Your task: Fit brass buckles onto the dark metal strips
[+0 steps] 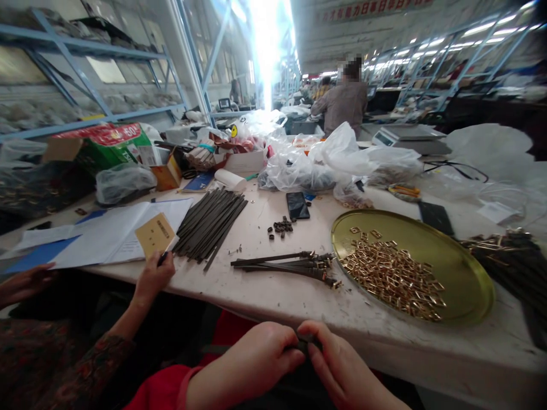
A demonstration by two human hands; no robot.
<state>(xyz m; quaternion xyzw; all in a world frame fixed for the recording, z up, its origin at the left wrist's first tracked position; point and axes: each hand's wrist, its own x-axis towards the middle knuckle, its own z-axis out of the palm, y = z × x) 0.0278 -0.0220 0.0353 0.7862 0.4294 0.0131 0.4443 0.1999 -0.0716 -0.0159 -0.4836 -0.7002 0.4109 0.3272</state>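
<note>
My left hand (pixel 273 353) and my right hand (pixel 335 359) meet in front of the table edge, thumbs and fingers closed. Between them is pinched a short visible piece of a dark strap (pixel 304 343); the rest is hidden by my fingers. Beyond them on the table lies a small bundle of dark straps with gold buckles (pixel 290 265). To its left is a pile of plain dark strips (pixel 211 222). Small dark loops (pixel 282 226) sit in a heap behind the bundle. On the right, many gold buckles (pixel 395 273) lie in a round gold-coloured tray (pixel 470 279).
At the left, a co-worker's hand (pixel 156 276) holds a pen beside a tan card (pixel 154 234) over open papers (pixel 115 233). A phone (pixel 297 205), plastic bags (pixel 307 162) and a scale (pixel 409 138) are further back. More buckled straps (pixel 508 262) lie at right.
</note>
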